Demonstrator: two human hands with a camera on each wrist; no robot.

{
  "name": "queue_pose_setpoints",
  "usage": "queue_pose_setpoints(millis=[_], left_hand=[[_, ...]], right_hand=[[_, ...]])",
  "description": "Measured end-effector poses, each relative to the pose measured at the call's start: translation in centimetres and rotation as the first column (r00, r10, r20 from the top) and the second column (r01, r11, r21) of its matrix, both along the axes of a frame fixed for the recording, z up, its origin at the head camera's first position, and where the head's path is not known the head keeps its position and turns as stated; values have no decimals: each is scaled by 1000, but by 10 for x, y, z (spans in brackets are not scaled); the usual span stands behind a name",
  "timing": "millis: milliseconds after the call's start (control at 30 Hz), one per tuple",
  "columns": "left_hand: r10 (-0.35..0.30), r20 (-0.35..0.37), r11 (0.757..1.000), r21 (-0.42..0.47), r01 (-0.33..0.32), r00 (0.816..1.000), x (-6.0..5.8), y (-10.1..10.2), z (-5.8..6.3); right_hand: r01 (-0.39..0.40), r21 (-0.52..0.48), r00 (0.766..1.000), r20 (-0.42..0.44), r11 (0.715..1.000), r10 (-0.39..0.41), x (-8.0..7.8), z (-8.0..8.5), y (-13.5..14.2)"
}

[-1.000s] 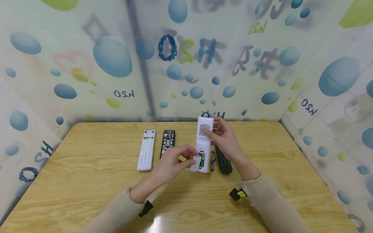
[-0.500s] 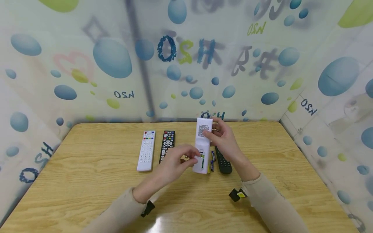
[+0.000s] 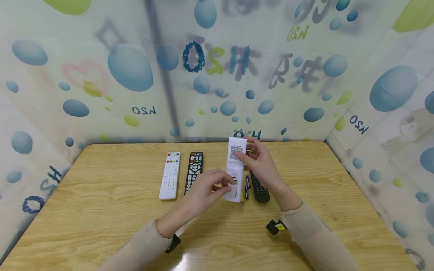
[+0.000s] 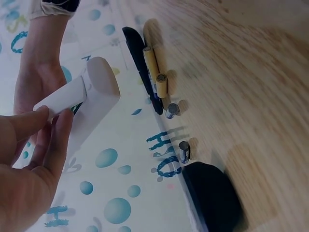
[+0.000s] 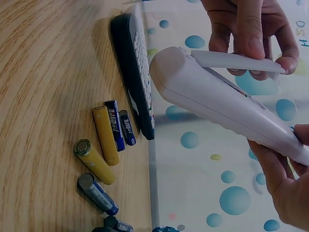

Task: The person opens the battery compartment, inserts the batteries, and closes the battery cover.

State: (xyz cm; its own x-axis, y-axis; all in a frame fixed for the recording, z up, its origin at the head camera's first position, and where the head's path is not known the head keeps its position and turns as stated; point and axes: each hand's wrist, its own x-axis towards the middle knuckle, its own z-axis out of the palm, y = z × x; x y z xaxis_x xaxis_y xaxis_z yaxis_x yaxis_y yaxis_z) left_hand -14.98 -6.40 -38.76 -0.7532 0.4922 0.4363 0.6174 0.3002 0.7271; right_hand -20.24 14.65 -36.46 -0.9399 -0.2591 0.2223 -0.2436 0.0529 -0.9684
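Observation:
A white remote control [image 3: 234, 167] is held up off the table, its back towards me and a printed code on its upper part. My right hand [image 3: 262, 162] grips it along the right side near the top, thumb on the back. With thumb and fingertips my left hand [image 3: 207, 190] pinches the white battery cover [image 5: 231, 60]. One end of the cover meets the remote's lower end, while the other end stands raised at a slant in the right wrist view. A sliver of green shows in the battery compartment [image 3: 235, 182]; the cover and fingers hide most of it.
On the wooden table [image 3: 118, 210] lie another white remote [image 3: 170, 176], a black remote [image 3: 194, 165] partly behind the left hand, and a second black remote [image 3: 260, 190]. Several loose blue and yellow batteries [image 5: 105, 135] lie between the two black ones. A patterned wall stands behind.
The left hand has moved the battery cover right, over the compartment, so less of the green inside shows. The remote and right hand have hardly moved.

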Motion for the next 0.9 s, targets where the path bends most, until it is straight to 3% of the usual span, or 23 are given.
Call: queue_pose_setpoints(millis=[900], left_hand=[[93, -111, 996, 3, -93, 990, -1, 1, -5]], right_hand=[[-27, -1, 999, -18, 1000, 27, 3, 2, -5]])
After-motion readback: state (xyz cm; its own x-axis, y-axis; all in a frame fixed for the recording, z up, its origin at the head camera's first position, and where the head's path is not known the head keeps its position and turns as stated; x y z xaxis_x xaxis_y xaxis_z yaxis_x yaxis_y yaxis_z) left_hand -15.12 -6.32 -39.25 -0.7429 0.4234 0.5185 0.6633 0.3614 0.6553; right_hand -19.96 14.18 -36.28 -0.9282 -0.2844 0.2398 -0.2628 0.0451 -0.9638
